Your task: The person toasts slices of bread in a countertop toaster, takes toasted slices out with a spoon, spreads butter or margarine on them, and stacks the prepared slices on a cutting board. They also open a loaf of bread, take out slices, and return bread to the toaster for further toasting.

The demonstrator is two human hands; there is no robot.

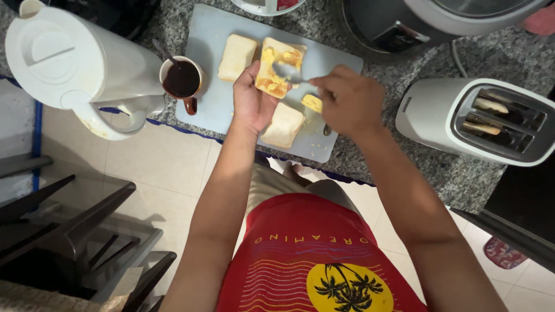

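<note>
Home kitchen. Evidence: speckled granite counter (462, 179) across the top of the view; white toaster (477, 121) at 3 o'clock with bread in both slots; white kettle (69, 63) at 10 o'clock; mug (182, 81) of dark drink with spoon beside it; pale cutting board (211, 104) at 12 o'clock bearing bread slices (237, 56); grey cooker (404, 23) at 1 o'clock; tiled floor (156, 162); dark chairs (75, 231) at 8 o'clock.
</note>
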